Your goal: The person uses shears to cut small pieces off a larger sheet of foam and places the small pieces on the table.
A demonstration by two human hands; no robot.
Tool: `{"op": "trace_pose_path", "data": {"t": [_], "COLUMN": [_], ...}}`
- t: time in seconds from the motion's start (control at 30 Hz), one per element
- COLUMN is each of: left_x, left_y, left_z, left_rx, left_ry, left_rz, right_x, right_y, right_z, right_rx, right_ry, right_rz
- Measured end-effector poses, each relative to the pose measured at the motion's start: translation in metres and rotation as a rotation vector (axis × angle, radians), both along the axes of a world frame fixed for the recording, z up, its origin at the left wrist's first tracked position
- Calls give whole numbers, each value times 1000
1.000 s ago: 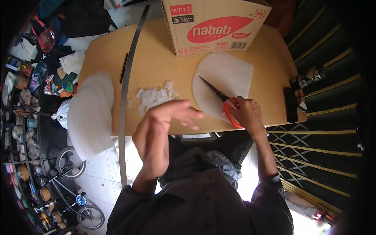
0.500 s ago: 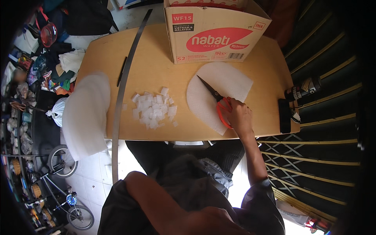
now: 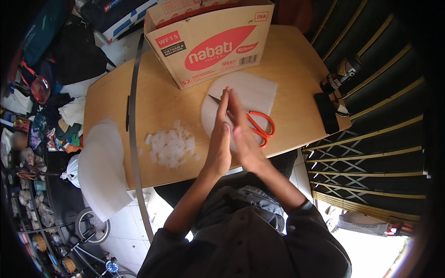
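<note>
My left hand (image 3: 220,141) and my right hand (image 3: 246,144) are raised above the near part of the table with palms facing and fingers stretched out. They come together at the fingertips, and the right one is slightly blurred. Neither holds anything. Beneath them, scissors with red-orange handles (image 3: 271,124) lie on a rounded white foam sheet (image 3: 259,88); my fingers hide most of their blades. Left of my hands is a loose pile of small white foam pieces (image 3: 169,147).
A long grey strip (image 3: 134,88) crosses the wooden table (image 3: 296,69), with a black pen (image 3: 128,113) beside it. More white foam sheeting (image 3: 99,162) hangs over the left edge. A cardboard carton (image 3: 218,46) stands at the back. A dark can (image 3: 343,72) is at the right.
My right hand has let go of the scissors, which now lie on the foam sheet. My left hand has come up from my lap to meet the right. The view has turned somewhat.
</note>
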State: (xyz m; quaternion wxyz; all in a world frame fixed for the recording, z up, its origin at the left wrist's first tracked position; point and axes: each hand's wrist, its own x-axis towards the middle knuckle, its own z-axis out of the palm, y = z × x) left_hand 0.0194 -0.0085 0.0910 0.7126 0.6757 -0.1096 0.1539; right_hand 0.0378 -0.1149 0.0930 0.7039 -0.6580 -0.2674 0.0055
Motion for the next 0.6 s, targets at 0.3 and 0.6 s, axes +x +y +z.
{"op": "trace_pose_path", "data": {"t": [0.3, 0.6], "left_x": [-19, -27], "left_y": [0, -14], "left_z": [-9, -1], "left_rx": [-313, -387], "left_ry": [113, 134], "left_rz": [-69, -399], "right_x": [-17, -60], "right_y": [20, 14], "right_z": [11, -28], "right_rx": [0, -120], "right_ry": [-133, -653], "right_rz": [-15, -88]}}
